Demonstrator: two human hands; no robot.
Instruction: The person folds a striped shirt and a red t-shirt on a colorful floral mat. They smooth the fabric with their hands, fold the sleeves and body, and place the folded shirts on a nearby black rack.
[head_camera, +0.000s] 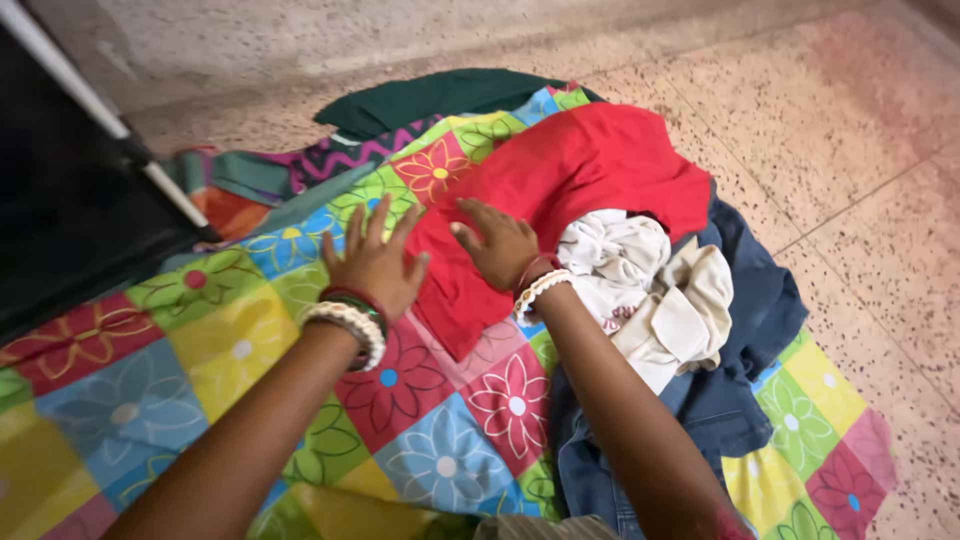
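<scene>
1. Currently the red cloth (575, 190) lies spread on the patchwork flower sheet (230, 350) on the floor (860, 130).
2. Left hand (372, 262): grip wide, fingers splayed flat, palm down at the red cloth's left edge; holds nothing.
3. Right hand (498, 245): grip wide, flat on the red cloth's lower part, pressing, not clasping.
4. White garment (640, 290) is bunched just right of the red cloth, touching it.
5. Blue denim (740, 330) lies under the white garment, right of the red cloth.
6. Dark green cloth (430, 98) lies beyond the red cloth.

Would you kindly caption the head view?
Both hands, left hand and right hand, press flat on a red cloth over a patchwork sheet.
</scene>
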